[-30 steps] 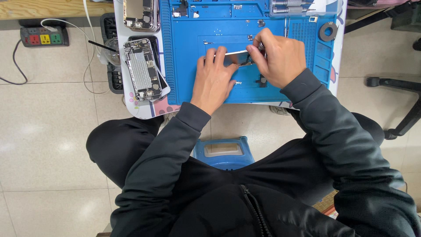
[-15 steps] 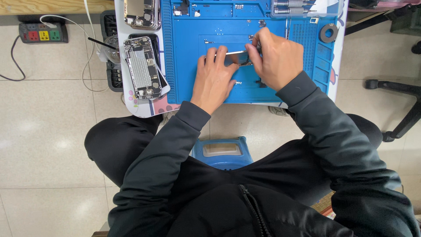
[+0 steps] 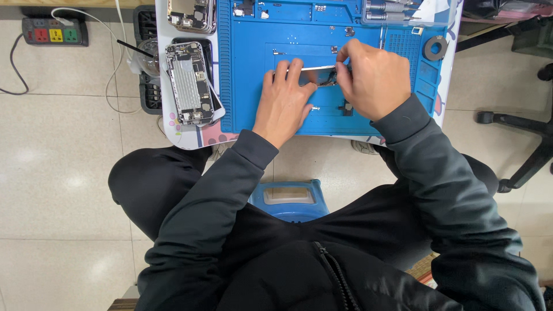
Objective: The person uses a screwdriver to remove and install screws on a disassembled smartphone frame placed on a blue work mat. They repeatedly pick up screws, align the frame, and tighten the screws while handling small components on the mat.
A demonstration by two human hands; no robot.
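On the blue repair mat (image 3: pixel 247 69) my left hand (image 3: pixel 285 101) lies flat, its fingers pressing a small dark phone part (image 3: pixel 314 78) with a silver edge. My right hand (image 3: pixel 371 78) pinches the right end of that same part between thumb and fingers. Whether a tool is in the right hand I cannot tell. Both arms wear dark sleeves.
An opened phone body (image 3: pixel 187 83) lies left of the mat, a second one (image 3: pixel 192 14) behind it. Tiny screws (image 3: pixel 315 107) dot the mat. Screwdrivers (image 3: pixel 391 8) and a tape roll (image 3: pixel 435 47) sit far right. A power strip (image 3: pixel 55 31), blue stool (image 3: pixel 291 198) and chair base (image 3: pixel 527 141) are on the floor.
The view has shifted slightly. Both hands stay on the small part in the middle of the mat, with only small finger movements.
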